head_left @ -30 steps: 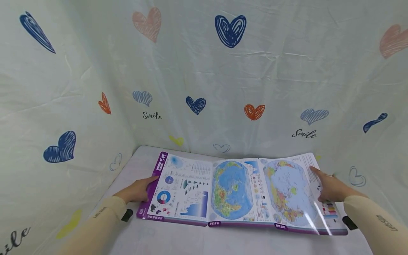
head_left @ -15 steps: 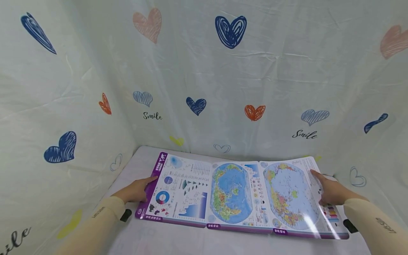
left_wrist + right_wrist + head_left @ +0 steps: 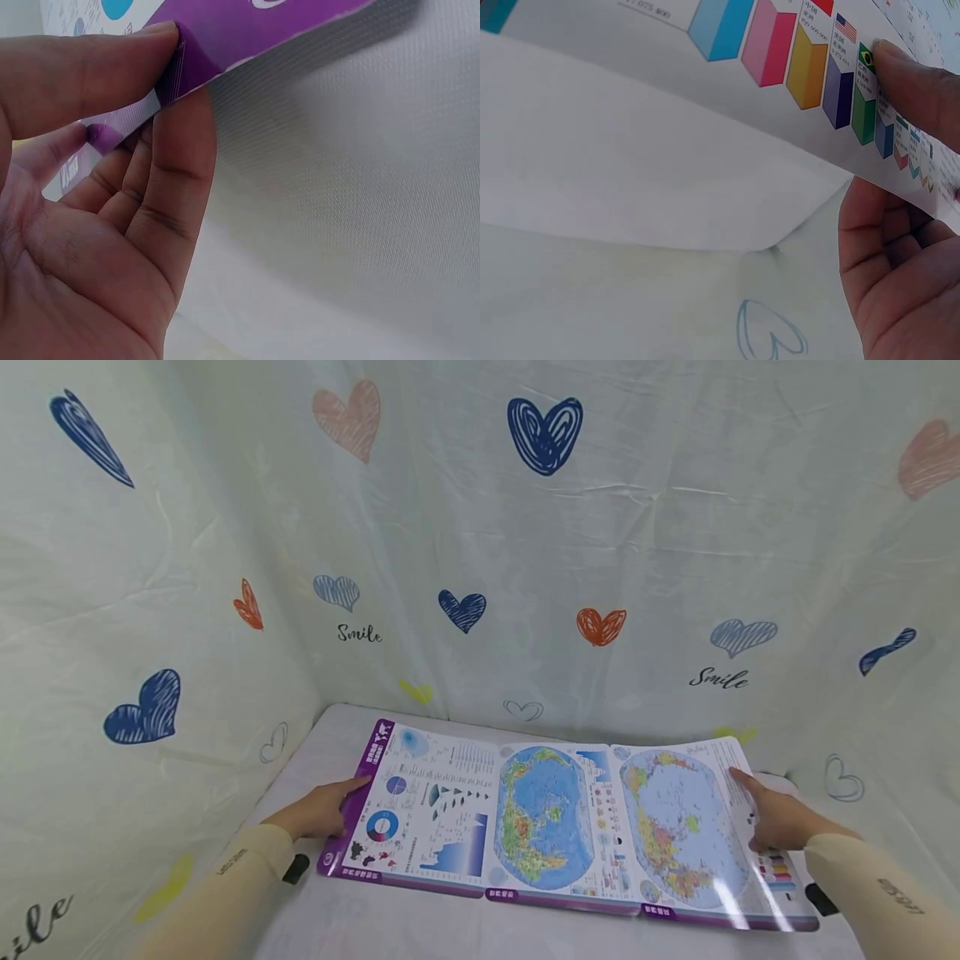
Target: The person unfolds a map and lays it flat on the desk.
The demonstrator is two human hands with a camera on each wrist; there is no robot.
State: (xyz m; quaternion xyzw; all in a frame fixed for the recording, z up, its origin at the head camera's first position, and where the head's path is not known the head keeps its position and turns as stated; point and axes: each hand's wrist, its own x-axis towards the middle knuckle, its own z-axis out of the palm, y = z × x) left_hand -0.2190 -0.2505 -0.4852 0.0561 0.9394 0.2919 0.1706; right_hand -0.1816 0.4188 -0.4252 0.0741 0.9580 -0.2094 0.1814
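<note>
A folding world map (image 3: 543,818) with purple edging lies spread out in three panels, its left panel bearing charts and the other two showing oval maps. My left hand (image 3: 318,810) pinches the purple left edge, with the thumb on the printed face and fingers beneath, as the left wrist view shows. At the opposite end my right hand (image 3: 783,814) grips the right edge. Its thumb (image 3: 922,90) presses over a row of coloured bars and small flags, while the fingers (image 3: 866,225) curl behind the sheet. Glare streaks cross the right panel.
The map is over a white-covered table (image 3: 420,927). A pale curtain (image 3: 480,527) printed with hearts and "Smile" stands close behind the table and along both sides.
The map's right end has come down and slightly nearer along with my right hand, lying flatter. My left hand and the left panel have barely shifted.
</note>
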